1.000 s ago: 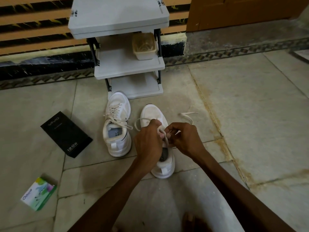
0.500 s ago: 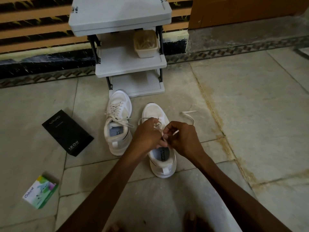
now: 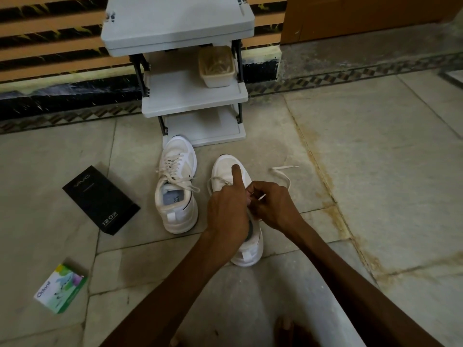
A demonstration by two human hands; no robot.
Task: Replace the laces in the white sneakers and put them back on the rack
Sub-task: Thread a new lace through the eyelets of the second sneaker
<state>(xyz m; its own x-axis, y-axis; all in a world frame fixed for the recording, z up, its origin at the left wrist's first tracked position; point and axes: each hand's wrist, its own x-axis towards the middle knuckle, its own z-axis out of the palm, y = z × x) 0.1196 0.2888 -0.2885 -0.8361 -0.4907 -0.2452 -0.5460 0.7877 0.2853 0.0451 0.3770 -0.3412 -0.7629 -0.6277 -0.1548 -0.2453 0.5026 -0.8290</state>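
Note:
Two white sneakers stand on the stone floor in front of a grey three-shelf rack [image 3: 193, 96]. The left sneaker [image 3: 176, 186] is laced, its ends loose. Over the tongue of the right sneaker [image 3: 229, 169] my two hands meet. My left hand [image 3: 229, 209] has its forefinger stretched forward over the toe while its other fingers pinch the cream lace. My right hand [image 3: 271, 205] pinches the same lace beside it. The lace's free end [image 3: 280, 171] trails on the floor to the right of the shoe. The shoe's eyelets are hidden by my hands.
A tub of pale strands [image 3: 217, 67] sits on the rack's middle shelf. A black box [image 3: 100, 200] lies left of the sneakers, and a small green-and-white box [image 3: 61, 288] lies nearer me. A wall and a wooden door [image 3: 363, 13] stand behind.
My left forefinger has straightened out over the toe of the right sneaker. Both hands stay together on the lace over the tongue.

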